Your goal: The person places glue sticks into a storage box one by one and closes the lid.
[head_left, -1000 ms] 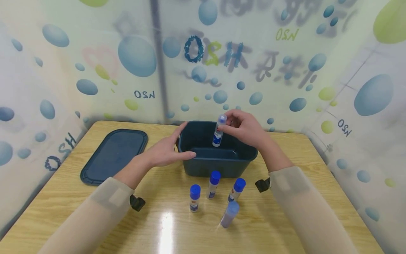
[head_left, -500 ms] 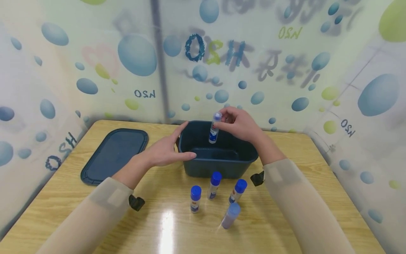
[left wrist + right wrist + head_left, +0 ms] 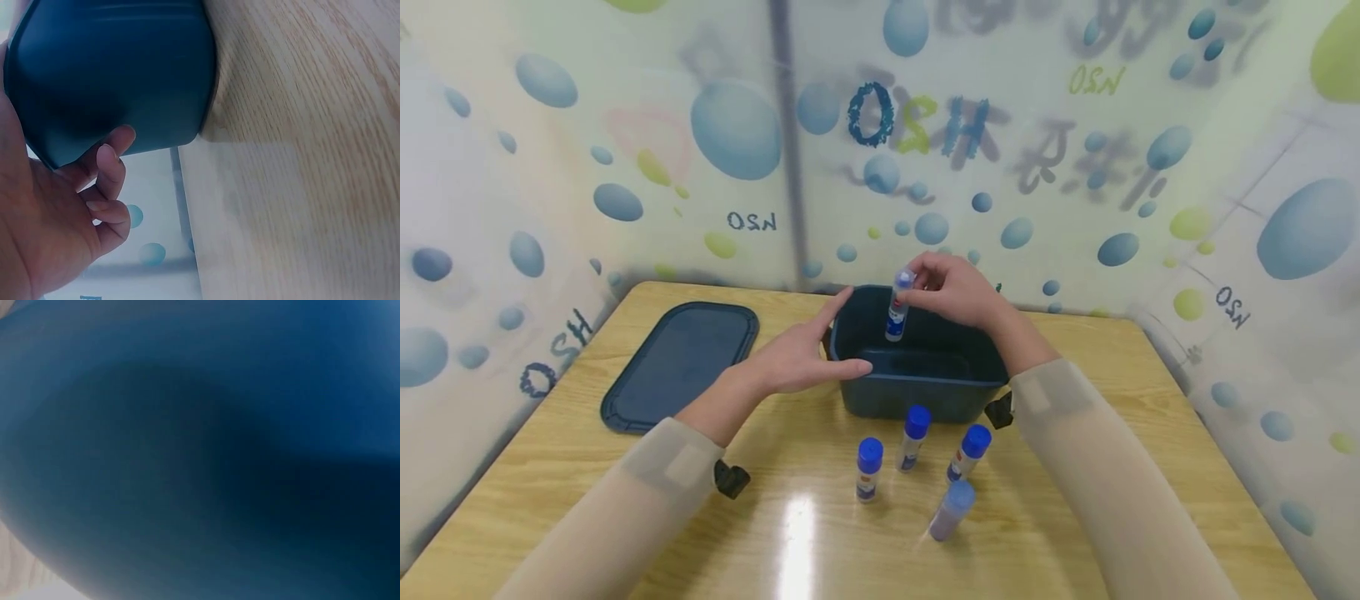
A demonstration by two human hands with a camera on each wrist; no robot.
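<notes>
In the head view, my right hand [image 3: 958, 290] pinches a glue stick [image 3: 896, 321] by its capped upper end. The glue stick hangs nearly upright within the outline of a dark blue plastic bin [image 3: 917, 402]; whether its lower end touches anything inside cannot be told. My left hand [image 3: 786, 358] holds the bin's left end, thumb over the front rim. In the left wrist view, that hand's curled fingers [image 3: 111, 169] lie against the outer wall of the bin [image 3: 119, 69]. Dark blue plastic [image 3: 150, 487], out of focus, fills most of the right wrist view.
Several more glue sticks stand in front of the bin, among them a blue-capped one [image 3: 868, 471] at the left and a paler one [image 3: 951, 510] nearest me. A dark blue lid [image 3: 681, 362] lies left on the wooden table [image 3: 1037, 533]. A patterned curtain [image 3: 737, 133] rises behind.
My right hand has moved left over the bin, carrying the glue stick with it. The left hand keeps its hold on the bin, and the standing glue sticks have not moved.
</notes>
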